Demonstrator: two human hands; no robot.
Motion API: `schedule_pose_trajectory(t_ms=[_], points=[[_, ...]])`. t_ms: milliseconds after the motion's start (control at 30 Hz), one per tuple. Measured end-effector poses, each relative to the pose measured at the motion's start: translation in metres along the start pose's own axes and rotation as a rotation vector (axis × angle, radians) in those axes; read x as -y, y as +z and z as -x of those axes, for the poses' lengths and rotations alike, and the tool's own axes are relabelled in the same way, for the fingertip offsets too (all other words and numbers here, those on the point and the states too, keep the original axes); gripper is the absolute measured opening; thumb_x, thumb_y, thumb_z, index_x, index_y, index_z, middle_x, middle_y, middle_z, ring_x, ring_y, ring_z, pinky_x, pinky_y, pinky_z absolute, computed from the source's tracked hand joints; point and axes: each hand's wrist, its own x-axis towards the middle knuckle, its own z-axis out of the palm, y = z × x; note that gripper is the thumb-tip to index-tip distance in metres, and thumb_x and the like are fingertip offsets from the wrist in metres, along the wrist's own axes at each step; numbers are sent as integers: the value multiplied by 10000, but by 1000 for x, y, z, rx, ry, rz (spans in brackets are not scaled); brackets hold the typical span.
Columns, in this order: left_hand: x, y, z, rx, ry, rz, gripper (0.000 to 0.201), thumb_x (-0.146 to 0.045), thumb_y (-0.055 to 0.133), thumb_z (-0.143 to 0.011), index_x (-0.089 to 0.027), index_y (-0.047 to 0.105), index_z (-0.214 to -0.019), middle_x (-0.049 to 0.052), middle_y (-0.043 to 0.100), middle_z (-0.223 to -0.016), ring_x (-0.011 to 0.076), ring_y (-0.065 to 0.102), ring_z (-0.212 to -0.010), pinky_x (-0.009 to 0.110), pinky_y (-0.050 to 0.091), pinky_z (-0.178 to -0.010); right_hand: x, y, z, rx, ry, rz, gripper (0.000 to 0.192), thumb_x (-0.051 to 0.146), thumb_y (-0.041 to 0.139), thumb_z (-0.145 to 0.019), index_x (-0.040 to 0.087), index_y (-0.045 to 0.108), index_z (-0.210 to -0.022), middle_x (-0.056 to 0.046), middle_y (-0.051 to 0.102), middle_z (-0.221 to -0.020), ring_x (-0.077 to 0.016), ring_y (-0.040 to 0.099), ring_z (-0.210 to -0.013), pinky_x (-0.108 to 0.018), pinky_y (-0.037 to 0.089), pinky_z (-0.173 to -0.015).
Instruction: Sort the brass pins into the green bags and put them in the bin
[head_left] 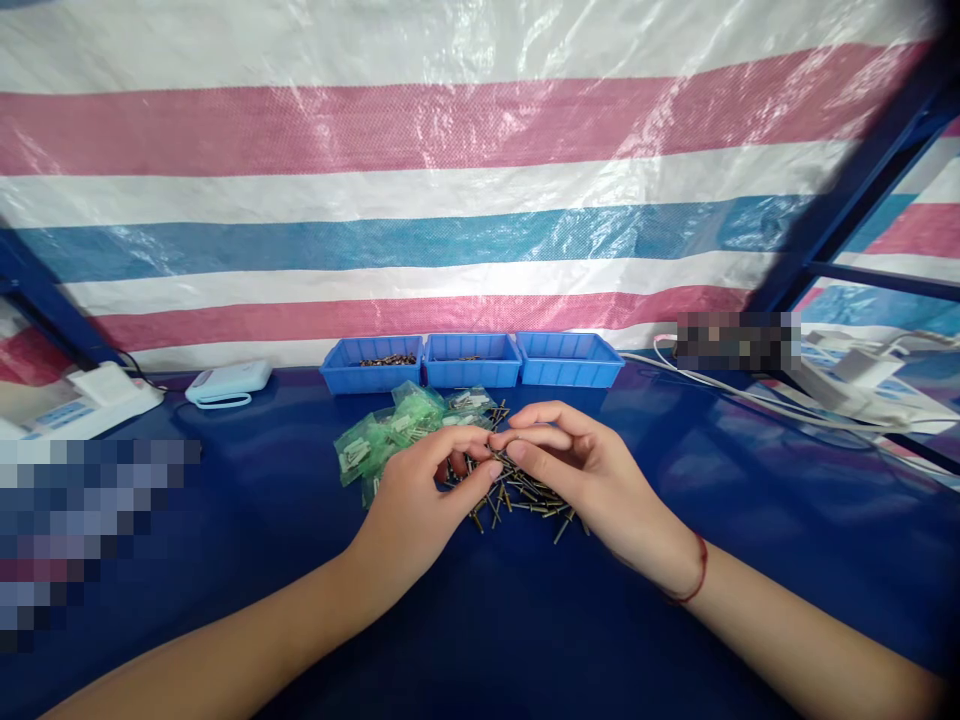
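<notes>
Though partly under both hands, loose rivets.

My left hand and right hand over a heap of metal pins on the table, bags at the heap's far left, three trays in a row behind, loose parts in the left one, a power strip farther left.

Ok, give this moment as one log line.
left hand, right hand: close together over metal pins | grip: unclear | green bags: beside pins | three blue bins: behind
</notes>
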Motion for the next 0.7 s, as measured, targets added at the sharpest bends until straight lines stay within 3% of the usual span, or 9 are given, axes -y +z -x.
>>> schedule_pose_trajectory(t_ms=[267,400,467,600,700], points=[[-6,-3,0,-169,145,-46,146,-158,622,-819,-236,641,-942,-41,657,-720,98,572,-585,236,513,-597,-3,-2,-1,2,94,-95,204,319,698,-790,230,607,-949,-22,738,-909,-176,681,-890,-304,523,-773],[-8,-3,5,-176,195,18,173,-156,632,-829,-253,616,-972,-44,687,-768,102,603,-623,243,523,-636,-1,3,4,64,161,-204,187,287,699,-776,225,608,-928,-28,735,-921,-157,676,-841,-301,518,-775],[-6,-3,6,-156,199,41,282,-157,645,-824,-268,574,-1073,-22,694,-889,110,617,-679,259,521,-674,1,3,2,56,142,-183,176,277,693,-779,221,609,-924,-29,732,-912,-157,676,-840,-307,518,-779],[7,-6,4,-185,227,-4,495,-204,645,-825,-275,430,-1265,52,613,-1101,150,591,-798,322,501,-746,8,-6,-32,-178,-130,132,172,288,690,-784,206,606,-910,-33,727,-850,-191,683,-903,-351,510,-841],[15,-12,0,-157,299,-101,389,-186,571,-868,-261,450,-1230,52,612,-1047,176,576,-863,349,491,-789,12,-14,-78,-282,-445,490,117,238,621,-833,185,606,-936,-67,714,-967,-191,677,-946,-358,507,-876]])
